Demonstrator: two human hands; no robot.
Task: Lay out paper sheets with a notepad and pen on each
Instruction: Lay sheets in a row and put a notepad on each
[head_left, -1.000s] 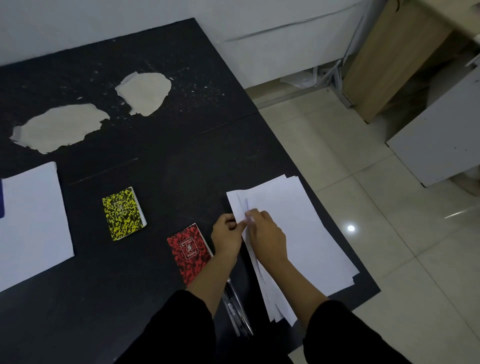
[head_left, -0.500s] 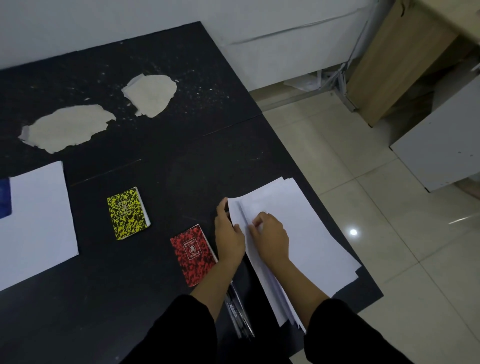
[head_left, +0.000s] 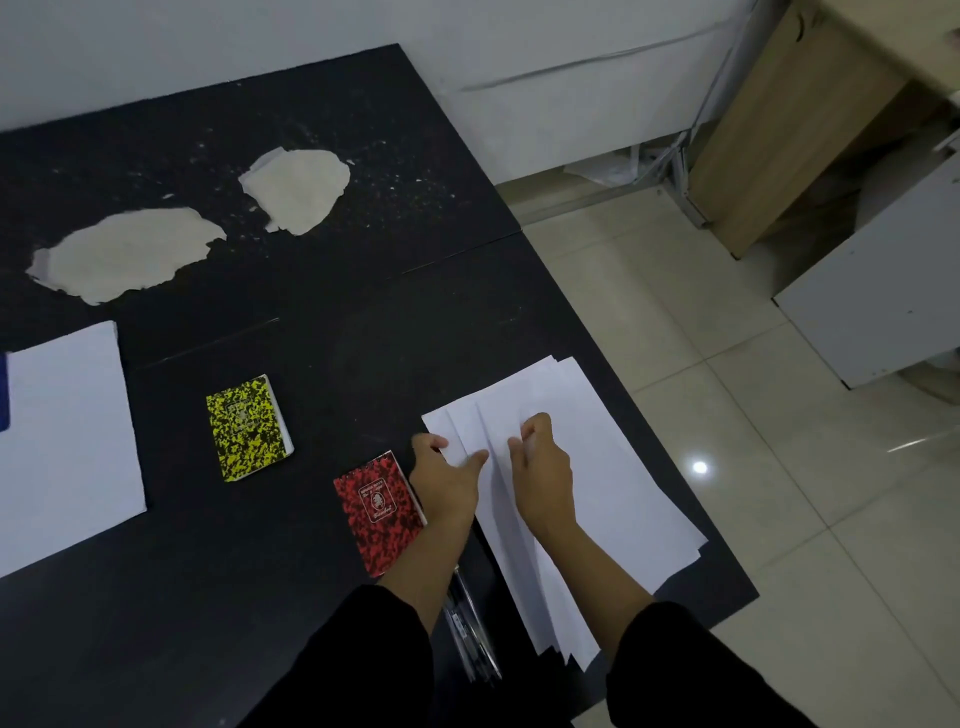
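Observation:
A fanned stack of white paper sheets (head_left: 613, 467) lies at the right end of the black table (head_left: 322, 322). My left hand (head_left: 447, 480) pinches the left edge of the top sheet, thumb on top. My right hand (head_left: 543, 470) sits on the stack with curled fingers gripping the same sheet, which is raised in a ridge. A red notepad (head_left: 376, 512) lies just left of my left wrist. A yellow notepad (head_left: 249, 428) lies further left. Several pens (head_left: 470, 636) lie under my left forearm.
One white sheet (head_left: 67, 447) lies at the left edge with a blue object (head_left: 4, 392) partly cut off on it. Two peeled pale patches (head_left: 124, 254) mark the table's far side. The table's right edge drops to a tiled floor (head_left: 753, 415) with cabinets (head_left: 878, 312) beyond.
My left thumb has slid onto the top sheet's edge and the fingers now pinch it. My right hand has moved slightly further onto the stack, and the top sheet has buckled.

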